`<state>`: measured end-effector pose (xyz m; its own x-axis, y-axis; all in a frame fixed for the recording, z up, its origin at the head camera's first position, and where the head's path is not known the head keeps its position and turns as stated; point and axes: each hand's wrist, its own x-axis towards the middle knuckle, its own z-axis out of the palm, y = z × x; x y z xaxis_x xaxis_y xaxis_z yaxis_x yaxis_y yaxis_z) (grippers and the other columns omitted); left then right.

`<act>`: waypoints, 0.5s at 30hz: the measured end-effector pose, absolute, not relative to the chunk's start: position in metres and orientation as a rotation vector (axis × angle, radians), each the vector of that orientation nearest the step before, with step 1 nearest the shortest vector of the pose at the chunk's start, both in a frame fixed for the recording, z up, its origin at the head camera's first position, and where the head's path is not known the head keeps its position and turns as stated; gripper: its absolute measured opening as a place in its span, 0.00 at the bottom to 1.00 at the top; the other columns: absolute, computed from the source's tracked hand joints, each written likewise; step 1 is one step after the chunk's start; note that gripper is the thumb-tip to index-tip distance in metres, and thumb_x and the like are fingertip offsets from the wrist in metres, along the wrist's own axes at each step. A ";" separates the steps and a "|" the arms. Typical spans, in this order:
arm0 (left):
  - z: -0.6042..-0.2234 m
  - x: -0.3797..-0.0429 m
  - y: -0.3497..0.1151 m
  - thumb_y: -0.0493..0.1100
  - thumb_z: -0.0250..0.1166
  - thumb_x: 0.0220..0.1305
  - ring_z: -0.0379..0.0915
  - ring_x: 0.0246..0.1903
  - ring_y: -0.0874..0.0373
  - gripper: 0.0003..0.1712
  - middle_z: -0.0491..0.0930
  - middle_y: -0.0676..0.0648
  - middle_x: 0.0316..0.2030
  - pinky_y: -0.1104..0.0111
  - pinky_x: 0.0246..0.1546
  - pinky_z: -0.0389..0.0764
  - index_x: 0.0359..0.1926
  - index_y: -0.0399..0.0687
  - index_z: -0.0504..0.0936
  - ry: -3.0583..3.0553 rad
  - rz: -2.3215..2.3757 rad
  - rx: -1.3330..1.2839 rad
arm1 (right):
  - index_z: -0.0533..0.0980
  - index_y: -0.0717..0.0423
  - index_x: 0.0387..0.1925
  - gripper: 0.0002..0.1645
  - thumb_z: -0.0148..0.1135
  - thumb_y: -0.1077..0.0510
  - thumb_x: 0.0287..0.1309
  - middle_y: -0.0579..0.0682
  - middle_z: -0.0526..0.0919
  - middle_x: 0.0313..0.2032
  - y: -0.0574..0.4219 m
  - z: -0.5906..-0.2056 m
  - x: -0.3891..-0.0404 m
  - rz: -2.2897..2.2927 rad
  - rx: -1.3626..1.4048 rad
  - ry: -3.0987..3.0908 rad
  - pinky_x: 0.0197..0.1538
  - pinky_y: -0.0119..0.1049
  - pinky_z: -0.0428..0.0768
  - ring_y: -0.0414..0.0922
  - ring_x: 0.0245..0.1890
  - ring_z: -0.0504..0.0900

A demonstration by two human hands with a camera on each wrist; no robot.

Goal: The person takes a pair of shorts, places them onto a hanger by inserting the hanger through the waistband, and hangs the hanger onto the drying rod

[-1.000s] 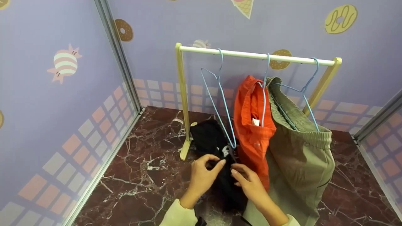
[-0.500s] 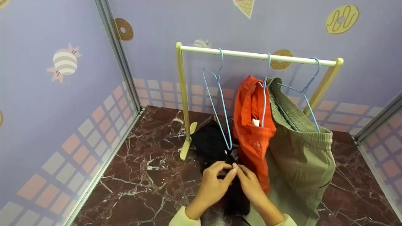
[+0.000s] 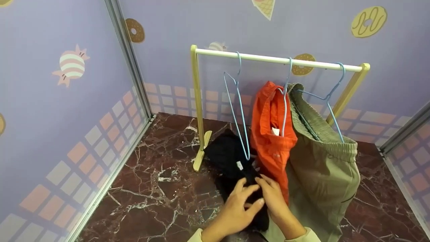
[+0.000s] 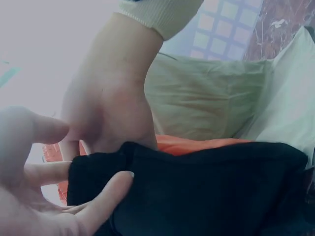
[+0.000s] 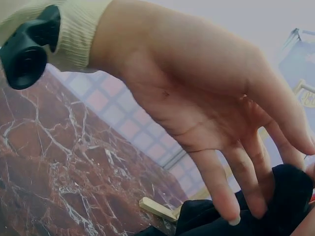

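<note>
Black pants (image 3: 223, 153) lie bunched on the floor under an unused blue hanger (image 3: 242, 117), a small white tag (image 3: 239, 165) showing on them. My left hand (image 3: 235, 210) holds their top edge; in the left wrist view its thumb lies over the black cloth (image 4: 197, 191) and other fingers reach behind the edge. Beside it, my right hand (image 3: 276, 200) pinches the same edge near its fingertips. The right wrist view shows several of its fingers (image 5: 216, 187) extended down against the fabric. Part of the pants is hidden beneath both hands.
A rack with a white rail (image 3: 262, 58) and wooden posts (image 3: 197, 101) stands by the wall. Red pants (image 3: 273, 148) and olive pants (image 3: 324, 174) hang on blue hangers, close to my right hand. The floor (image 3: 144, 188) is dark red marble.
My hands have moved slightly down and right along the black cloth. They came together half a second ago; now the left fingers are spread wider and the white tag shows more.
</note>
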<state>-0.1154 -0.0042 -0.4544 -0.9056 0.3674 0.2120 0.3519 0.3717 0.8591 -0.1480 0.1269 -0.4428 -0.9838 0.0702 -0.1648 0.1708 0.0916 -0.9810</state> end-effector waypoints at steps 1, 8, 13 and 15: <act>-0.455 -0.115 -0.004 0.60 0.52 0.64 0.62 0.60 0.43 0.28 0.53 0.37 0.66 0.74 0.42 0.77 0.61 0.54 0.68 2.576 1.595 0.688 | 0.69 0.66 0.56 0.23 0.49 0.57 0.62 0.61 0.73 0.55 0.127 -0.443 -0.148 -2.067 0.250 2.263 0.57 0.41 0.71 0.49 0.53 0.73; -0.456 -0.115 -0.009 0.60 0.52 0.63 0.68 0.56 0.52 0.25 0.54 0.37 0.66 0.70 0.43 0.77 0.60 0.62 0.68 2.611 1.519 0.730 | 0.75 0.63 0.49 0.18 0.46 0.65 0.60 0.56 0.79 0.45 0.130 -0.449 -0.150 -2.111 0.190 2.301 0.44 0.31 0.76 0.40 0.40 0.78; -0.458 -0.123 -0.012 0.55 0.55 0.63 0.75 0.42 0.60 0.21 0.70 0.48 0.55 0.75 0.33 0.77 0.56 0.59 0.71 2.623 1.681 0.789 | 0.76 0.63 0.47 0.17 0.47 0.68 0.58 0.57 0.80 0.42 0.133 -0.450 -0.148 -2.135 0.175 2.348 0.42 0.32 0.77 0.40 0.37 0.79; -0.460 -0.130 -0.015 0.52 0.56 0.63 0.76 0.39 0.63 0.20 0.74 0.52 0.51 0.77 0.29 0.76 0.55 0.57 0.71 2.625 1.755 0.779 | 0.76 0.62 0.46 0.17 0.48 0.68 0.58 0.57 0.80 0.43 0.134 -0.449 -0.147 -2.120 0.153 2.379 0.41 0.32 0.77 0.40 0.37 0.79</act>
<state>-0.1304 -0.0146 -0.4598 -0.8795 0.3256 0.3470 0.4452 0.3052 0.8418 -0.1472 0.1344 -0.4491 -0.9942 0.1037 -0.0273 0.0390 0.1126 -0.9929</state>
